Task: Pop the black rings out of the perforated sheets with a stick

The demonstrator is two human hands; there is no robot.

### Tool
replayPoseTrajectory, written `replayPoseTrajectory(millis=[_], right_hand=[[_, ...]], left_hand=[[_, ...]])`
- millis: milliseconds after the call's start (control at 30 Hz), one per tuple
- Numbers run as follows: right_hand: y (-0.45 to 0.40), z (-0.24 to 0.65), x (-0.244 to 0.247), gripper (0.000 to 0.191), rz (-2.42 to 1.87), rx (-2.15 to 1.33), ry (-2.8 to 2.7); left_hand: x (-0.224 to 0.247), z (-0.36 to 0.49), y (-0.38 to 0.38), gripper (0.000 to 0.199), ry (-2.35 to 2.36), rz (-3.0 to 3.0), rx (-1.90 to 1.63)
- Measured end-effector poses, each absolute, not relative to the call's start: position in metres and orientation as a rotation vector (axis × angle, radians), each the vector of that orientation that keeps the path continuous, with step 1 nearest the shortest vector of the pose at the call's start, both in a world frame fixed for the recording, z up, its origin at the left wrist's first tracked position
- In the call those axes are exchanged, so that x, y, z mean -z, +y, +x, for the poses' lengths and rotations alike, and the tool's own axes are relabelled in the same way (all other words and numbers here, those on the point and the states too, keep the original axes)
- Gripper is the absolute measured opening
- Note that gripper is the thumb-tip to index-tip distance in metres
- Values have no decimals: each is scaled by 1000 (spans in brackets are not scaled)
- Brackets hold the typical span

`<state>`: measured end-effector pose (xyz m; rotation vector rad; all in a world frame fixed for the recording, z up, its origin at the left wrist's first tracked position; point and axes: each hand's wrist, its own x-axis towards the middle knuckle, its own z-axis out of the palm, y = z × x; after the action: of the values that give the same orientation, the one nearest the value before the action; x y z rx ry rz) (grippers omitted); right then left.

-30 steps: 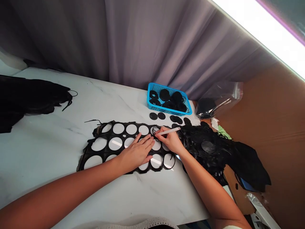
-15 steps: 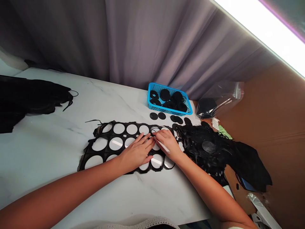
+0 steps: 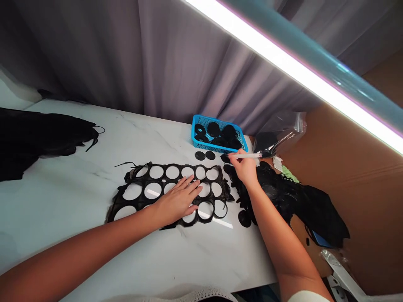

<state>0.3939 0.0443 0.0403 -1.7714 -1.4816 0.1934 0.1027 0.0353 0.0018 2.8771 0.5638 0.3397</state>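
Observation:
A black sheet (image 3: pixel 159 180) with rows of round holes lies on the white marbled table. My left hand (image 3: pixel 178 199) rests flat on its middle, fingers spread. My right hand (image 3: pixel 246 168) is raised to the right of the sheet, its fingers pinched round a slim white pen-like tool (image 3: pixel 249 155). Whether anything else is in that pinch I cannot make out. Close by that hand are a small black disc (image 3: pixel 224 158) and the front edge of a blue basket (image 3: pixel 193 133). Two more black discs (image 3: pixel 205 155) lie before the basket.
Black rings and discs fill much of the basket. A heap of black scraps (image 3: pixel 272 186) covers the right side, with a loose disc (image 3: pixel 244 218) in front. Black sheets (image 3: pixel 40 134) lie far left. Behind are a clear bag (image 3: pixel 280 132) and a grey curtain (image 3: pixel 176 58).
My right hand has moved up and right, off the sheet towards the basket, carrying the white tool. The thin black ring by the top-row hole is gone from there. My left hand stays flat.

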Motion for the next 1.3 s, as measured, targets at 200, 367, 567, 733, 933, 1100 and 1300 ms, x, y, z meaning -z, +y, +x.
replayPoseTrajectory(millis=[200, 367, 567, 733, 933, 1100, 1300], right_hand=[[-5, 340, -28, 20, -1488, -763, -1685], [-27, 320, -17, 23, -1490, -1053, -1598], [-35, 314, -11, 23, -1510, -1005, -1624], [-37, 310, -13, 24, -1533, -949, -1663], [-45, 301, -13, 18, -1550, -728, -1844], [-46, 301, -13, 16, -1541, -313, -2216], [-2, 379, -26, 15, -1872, 107, -1562]], left_hand=[[6, 90, 15, 48, 559, 2858, -363], [12, 86, 10, 52, 566, 2830, -419], [8, 84, 13, 52, 548, 2801, -395], [10, 83, 12, 52, 540, 2782, -400], [14, 83, 12, 52, 540, 2777, -404], [17, 83, 12, 52, 537, 2783, -419], [10, 81, 15, 50, 514, 2813, -327]])
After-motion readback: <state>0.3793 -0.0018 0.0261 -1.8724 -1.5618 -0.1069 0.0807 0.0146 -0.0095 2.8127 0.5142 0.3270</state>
